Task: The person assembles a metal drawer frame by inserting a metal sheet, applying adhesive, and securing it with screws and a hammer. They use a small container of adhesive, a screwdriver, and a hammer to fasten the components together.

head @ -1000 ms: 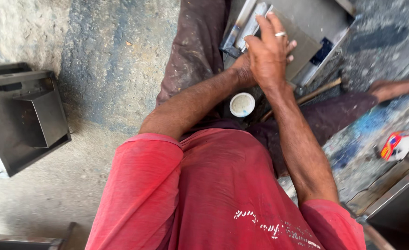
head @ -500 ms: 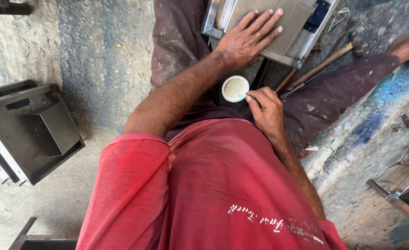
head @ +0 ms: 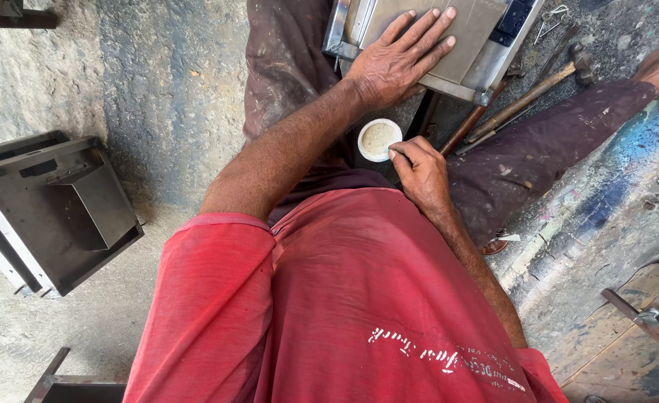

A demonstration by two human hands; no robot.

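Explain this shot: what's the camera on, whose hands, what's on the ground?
There is no machine here. The single picture comes from a camera worn on a person's head, looking straight down past their red shirt to their lap; they sit on a concrete floor.

The left hand lies flat, fingers spread, on a grey sheet-metal box resting across the legs. The right hand has its fingertips at the rim of a small round white cup of pale paste; nothing is gripped.

A wooden-handled hammer lies on the floor beside the right leg. A dark metal box sits apart on the other side.
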